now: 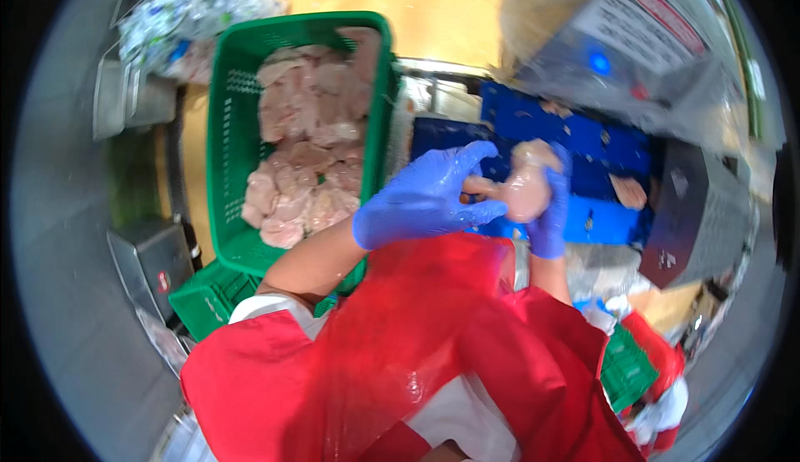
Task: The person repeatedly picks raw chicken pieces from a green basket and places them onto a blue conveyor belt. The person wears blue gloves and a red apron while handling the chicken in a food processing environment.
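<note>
My right hand point(553, 209), in a blue-violet glove, holds a wet, pale pink piece of raw meat point(527, 193), seemingly chicken, above a blue conveyor belt point(609, 219). My left hand point(425, 196), gloved alike, is beside the piece with thumb and forefinger spread. A narrow end of the meat reaches between those fingers; whether they pinch it is hidden. Left of my hands stands a deep green plastic basket point(215, 149), partly filled with raw meat pieces point(312, 124).
A small meat scrap point(628, 191) lies on the belt at right, near a grey metal housing point(694, 218). Plastic-covered equipment point(625, 81) bearing a warning label stands beyond. Crumpled clear plastic point(181, 18) is at far left. A person in red and white point(656, 349) is behind me, lower right.
</note>
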### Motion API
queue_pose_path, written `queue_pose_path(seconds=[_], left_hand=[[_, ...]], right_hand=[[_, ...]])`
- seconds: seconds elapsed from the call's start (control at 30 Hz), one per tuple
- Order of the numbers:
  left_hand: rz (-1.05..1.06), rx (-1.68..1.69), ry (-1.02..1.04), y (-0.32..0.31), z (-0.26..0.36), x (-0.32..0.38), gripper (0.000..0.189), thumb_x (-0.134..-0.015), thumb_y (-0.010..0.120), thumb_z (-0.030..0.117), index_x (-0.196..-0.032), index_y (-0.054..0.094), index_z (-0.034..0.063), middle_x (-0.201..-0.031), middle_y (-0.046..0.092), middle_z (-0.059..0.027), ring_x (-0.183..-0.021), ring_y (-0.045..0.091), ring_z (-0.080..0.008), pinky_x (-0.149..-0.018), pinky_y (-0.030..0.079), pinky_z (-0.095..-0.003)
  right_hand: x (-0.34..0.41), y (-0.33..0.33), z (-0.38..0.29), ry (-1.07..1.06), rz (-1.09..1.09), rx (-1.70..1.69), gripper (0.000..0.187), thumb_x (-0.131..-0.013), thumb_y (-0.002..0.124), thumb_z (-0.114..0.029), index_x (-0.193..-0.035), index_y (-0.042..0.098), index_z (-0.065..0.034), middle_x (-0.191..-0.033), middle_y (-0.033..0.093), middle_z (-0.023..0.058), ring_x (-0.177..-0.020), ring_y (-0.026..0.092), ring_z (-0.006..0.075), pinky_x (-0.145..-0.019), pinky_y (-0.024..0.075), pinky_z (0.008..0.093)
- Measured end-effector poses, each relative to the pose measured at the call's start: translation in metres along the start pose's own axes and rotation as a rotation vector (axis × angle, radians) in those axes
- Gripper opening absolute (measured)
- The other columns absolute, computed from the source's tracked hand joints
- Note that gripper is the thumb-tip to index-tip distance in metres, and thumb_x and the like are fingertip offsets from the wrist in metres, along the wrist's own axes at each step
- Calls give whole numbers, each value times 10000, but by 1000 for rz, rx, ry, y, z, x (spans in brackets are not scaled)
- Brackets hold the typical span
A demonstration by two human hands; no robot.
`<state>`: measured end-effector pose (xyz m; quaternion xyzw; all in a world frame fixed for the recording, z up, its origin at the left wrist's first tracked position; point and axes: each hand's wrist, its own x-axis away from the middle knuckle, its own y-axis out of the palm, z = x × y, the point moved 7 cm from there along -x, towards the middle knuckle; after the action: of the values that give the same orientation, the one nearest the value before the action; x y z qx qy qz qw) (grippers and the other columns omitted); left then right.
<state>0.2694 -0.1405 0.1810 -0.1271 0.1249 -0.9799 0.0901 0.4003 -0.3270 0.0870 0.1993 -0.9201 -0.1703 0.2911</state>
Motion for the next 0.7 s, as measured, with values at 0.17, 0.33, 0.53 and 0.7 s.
queue_pose_path(seconds=[0.17,0.33,0.53,0.7], left_hand=[[794,-121,-47,-148,-101,14,241,-874,660,177,-1019,638,-14,-782,659,-66,-727,604,-99,-699,507,-256],[1025,-436,-301,-184,-290,-51,558,-731,744,388,-1138,614,30,-1024,668,-226,-980,634,-394,-826,509,-456],[887,-378,-219,-168,-241,-30,438,-691,750,287,-1036,638,42,-1021,666,-201,-956,609,-422,-819,492,-452],[742,-697,82,-99,-60,24,255,-745,635,118,-975,575,25,-957,578,-173,-929,572,-375,-796,466,-449]], right_hand=[[-41,-153,-68,-454,272,692,392,-853,604,-51,-1232,519,3,-1158,576,122,-1029,592,238,-913,488,362],[-46,-188,-134,-599,623,1163,376,-818,649,-30,-1186,601,30,-949,672,107,-804,624,171,-784,500,297],[-45,6,-45,-397,-175,799,288,-857,638,-43,-1145,645,-31,-1135,652,64,-895,624,124,-744,507,275],[-9,147,39,439,-568,108,507,-976,518,-334,-1385,424,-49,-1245,571,171,-1004,647,273,-721,579,348]])
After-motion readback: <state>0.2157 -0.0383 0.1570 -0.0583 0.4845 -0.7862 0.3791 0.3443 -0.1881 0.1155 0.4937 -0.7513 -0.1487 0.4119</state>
